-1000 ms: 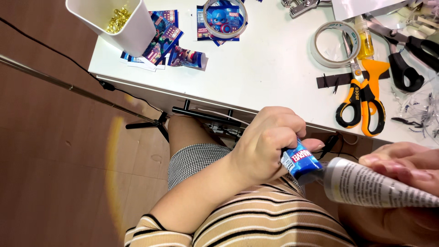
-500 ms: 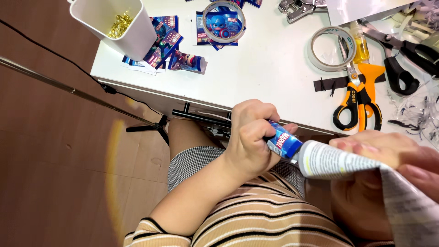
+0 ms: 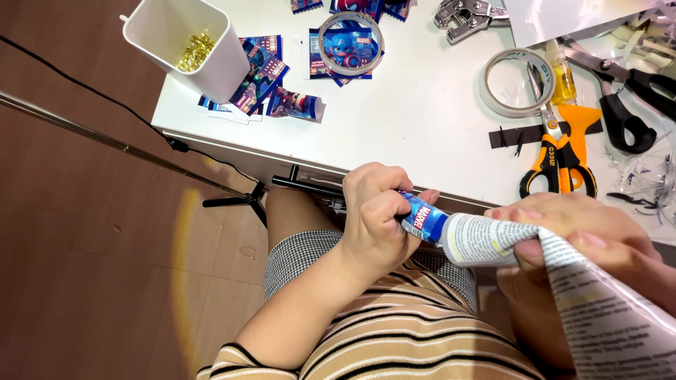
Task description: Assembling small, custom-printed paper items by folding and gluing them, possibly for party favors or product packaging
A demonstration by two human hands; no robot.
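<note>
Head view: left hand (image 3: 377, 218) fingers closed around blue sticker strip (image 3: 422, 219), right hand (image 3: 574, 232) gripping rolled newspaper cone (image 3: 563, 281).

A paper cone (image 3: 563, 281) of printed newsprint lies nearly level above the lap — narrow end leftward. A blue printed strip (image 3: 422, 219) wraps that tip.

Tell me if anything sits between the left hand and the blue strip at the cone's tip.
Nothing visible does. The left hand already grips the blue strip wrapped at the narrow end of the rolled paper cone, which the right hand holds. Scissors and tape lie apart on the table.
</note>
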